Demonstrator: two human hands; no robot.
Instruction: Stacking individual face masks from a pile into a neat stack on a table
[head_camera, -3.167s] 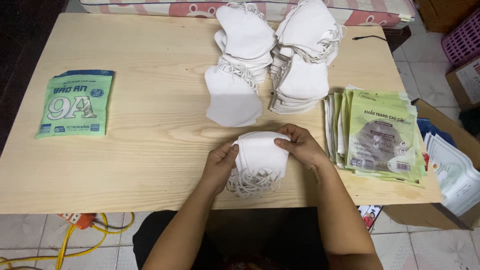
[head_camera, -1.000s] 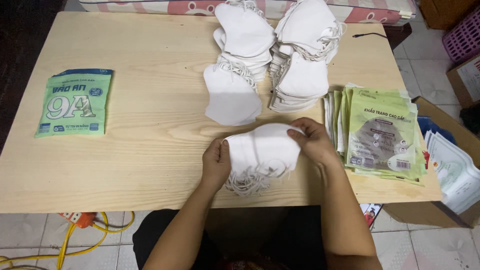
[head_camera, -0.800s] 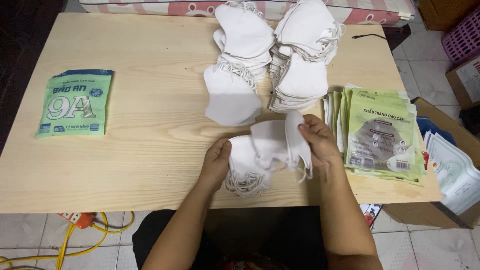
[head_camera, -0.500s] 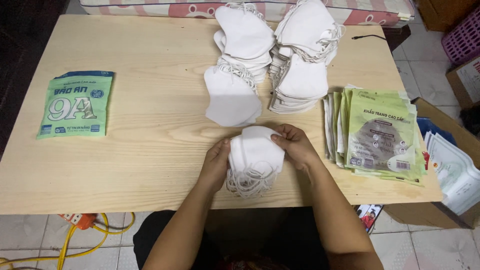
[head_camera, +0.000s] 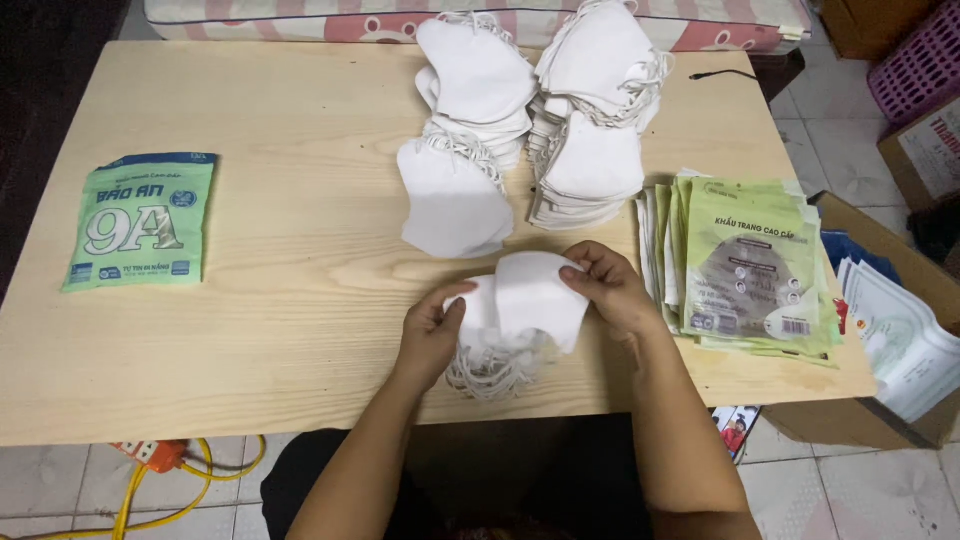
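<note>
While the small stack of white masks (head_camera: 525, 300) sits at the table's (head_camera: 300, 250) near edge, ear loops spilling out below, I've got both hands on it: left hand (head_camera: 432, 335) pinching the left side, right hand (head_camera: 610, 290) curled over the top-right corner. Looks like squaring up the bundle. Next move, I reckon, needs even grip w/ loops tucked. Green pouches (head_camera: 755, 260) just right; bigger mask piles (head_camera: 530, 120) behind.
</note>
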